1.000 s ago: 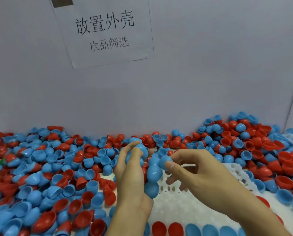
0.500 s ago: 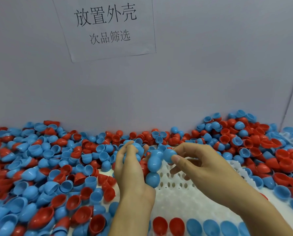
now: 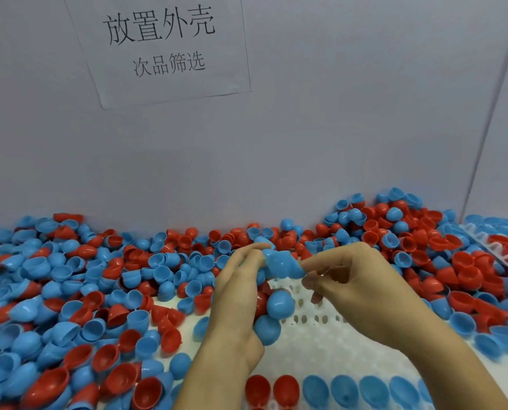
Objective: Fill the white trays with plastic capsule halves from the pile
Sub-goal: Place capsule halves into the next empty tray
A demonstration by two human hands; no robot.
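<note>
A blue capsule half (image 3: 280,263) is pinched at the right hand (image 3: 356,287) fingertips, up against the left hand (image 3: 240,294), whose curled grip clamps a stack of blue halves (image 3: 272,315) running near-to-far, so the right is the hand nearer the open slots. The white tray (image 3: 320,341) lies directly below and near of both hands, its near row already seated with red and blue halves (image 3: 314,390), its far slots still bare. The pile (image 3: 99,291) of red and blue shells crowds the counter left, far and right, up to a grey wall with a paper sign (image 3: 164,45).
</note>
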